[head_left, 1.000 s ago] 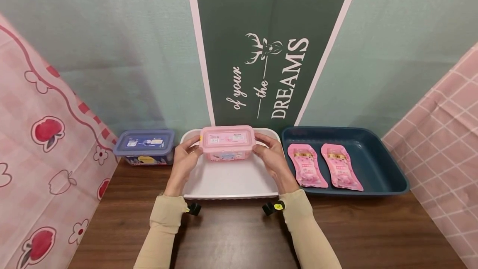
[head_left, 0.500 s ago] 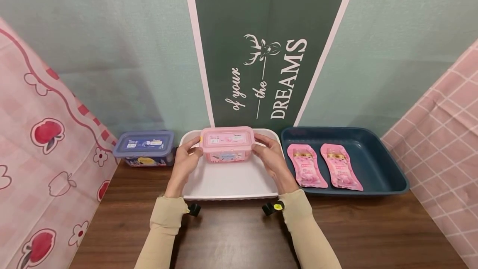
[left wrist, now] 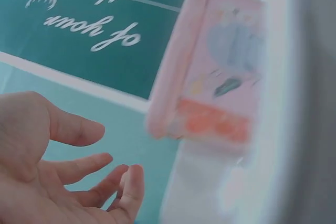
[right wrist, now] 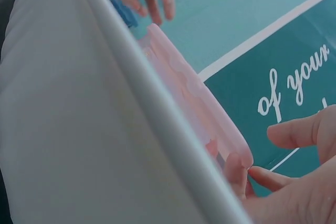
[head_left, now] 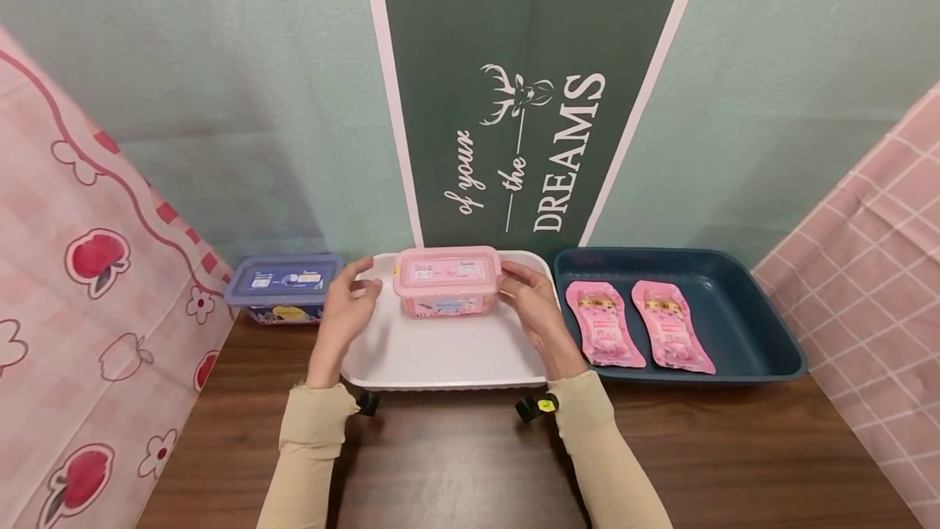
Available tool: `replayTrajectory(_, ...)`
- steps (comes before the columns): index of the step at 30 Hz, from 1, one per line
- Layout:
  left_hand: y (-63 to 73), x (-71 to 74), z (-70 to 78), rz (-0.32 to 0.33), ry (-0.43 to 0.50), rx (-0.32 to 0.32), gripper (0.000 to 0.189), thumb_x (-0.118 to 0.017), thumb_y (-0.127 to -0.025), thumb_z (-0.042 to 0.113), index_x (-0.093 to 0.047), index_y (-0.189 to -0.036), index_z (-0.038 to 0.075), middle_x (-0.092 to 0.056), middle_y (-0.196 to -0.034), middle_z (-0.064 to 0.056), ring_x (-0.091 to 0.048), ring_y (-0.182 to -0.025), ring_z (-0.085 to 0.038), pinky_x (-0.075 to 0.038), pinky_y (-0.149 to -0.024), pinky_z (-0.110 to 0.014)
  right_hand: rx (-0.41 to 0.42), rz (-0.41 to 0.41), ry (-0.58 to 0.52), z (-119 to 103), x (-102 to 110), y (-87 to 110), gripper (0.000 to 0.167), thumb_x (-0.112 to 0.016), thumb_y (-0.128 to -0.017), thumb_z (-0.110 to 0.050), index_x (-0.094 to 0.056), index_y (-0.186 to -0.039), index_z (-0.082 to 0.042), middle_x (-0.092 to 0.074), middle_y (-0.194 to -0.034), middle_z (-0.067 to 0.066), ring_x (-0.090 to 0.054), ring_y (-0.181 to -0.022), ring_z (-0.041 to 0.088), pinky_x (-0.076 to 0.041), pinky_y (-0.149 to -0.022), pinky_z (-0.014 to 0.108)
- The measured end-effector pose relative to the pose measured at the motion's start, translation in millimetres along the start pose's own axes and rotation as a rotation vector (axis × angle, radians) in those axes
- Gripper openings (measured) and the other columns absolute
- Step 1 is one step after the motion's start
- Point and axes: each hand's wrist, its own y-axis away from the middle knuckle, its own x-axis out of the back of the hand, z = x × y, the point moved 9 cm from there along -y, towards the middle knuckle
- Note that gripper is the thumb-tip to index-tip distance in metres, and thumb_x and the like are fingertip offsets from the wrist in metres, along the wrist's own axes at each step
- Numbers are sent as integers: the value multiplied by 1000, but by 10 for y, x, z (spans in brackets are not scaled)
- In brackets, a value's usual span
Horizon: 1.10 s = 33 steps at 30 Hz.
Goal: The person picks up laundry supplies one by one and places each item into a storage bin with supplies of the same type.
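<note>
A pink lidded plastic food container (head_left: 450,282) stands in the back part of a white tray (head_left: 433,357). My right hand (head_left: 534,310) is at its right end; in the right wrist view a thumb and finger pinch the corner of the pink container (right wrist: 210,108). My left hand (head_left: 348,300) is apart from the container, over the tray's left edge, fingers loosely bent with nothing in them. The left wrist view shows a gap between the left hand (left wrist: 68,166) and the pink container (left wrist: 226,61).
A blue lidded container (head_left: 285,279) stands left of the tray, close to my left hand. On the right, a dark blue tray (head_left: 756,341) holds two pink pouches (head_left: 604,325). A curtain with printed lettering (head_left: 573,153) hangs right behind.
My left hand has let go of the pink container's left end and moved a little to the left. The right hand stays at the right end, and the container stays in about the same place.
</note>
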Motion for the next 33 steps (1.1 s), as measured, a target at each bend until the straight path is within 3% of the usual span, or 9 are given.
replayTrajectory(7,54,487,115,238,-97,-163,42,-64,-102,5,-63,-143,-3,-60,-143,-26,-64,-123,-43,-56,-100,-55,66,129,136,-111,25,75,41,-64,-100,-4,-65,-140,4,-64,-140,23,-61,-112,23,-52,-96,32)
replayTrajectory(12,77,753,53,345,-223,-249,40,-68,-98,5,-66,-137,-6,-62,-138,-30,-58,-126,-50,-45,-107,-60,101,201,229,-201,42,162,36,-68,-101,-12,-71,-136,-3,-64,-137,17,-56,-122,31,-50,-92,34)
replayTrajectory(16,90,861,-56,336,-404,-262,40,-71,-98,13,-68,-133,-6,-62,-139,-32,-50,-130,-57,-34,-111,-69,179,215,259,-323,4,258,30,-69,-102,-11,-74,-131,-5,-68,-134,15,-60,-123,32,-52,-90,33)
replayTrajectory(21,117,958,-221,272,-583,-234,43,-73,-99,30,-70,-126,-4,-61,-137,-32,-47,-126,-59,-30,-105,-76,341,135,226,-489,-199,382,24,-68,-100,-2,-75,-123,2,-72,-124,20,-67,-114,35,-53,-90,26)
replayTrajectory(27,141,1045,-304,207,-666,-225,57,-78,-93,48,-69,-120,-1,-59,-135,-32,-47,-122,-58,-30,-98,-75,425,37,178,-526,-445,501,16,-69,-99,1,-77,-112,2,-74,-112,21,-68,-102,25,-53,-85,22)
replayTrajectory(33,148,1051,-344,169,-657,-202,55,-81,-91,46,-68,-118,0,-56,-137,-32,-42,-126,-59,-31,-95,-78,430,-9,198,-476,-600,576,13,-69,-99,1,-78,-108,-1,-75,-110,17,-69,-97,23,-55,-84,22)
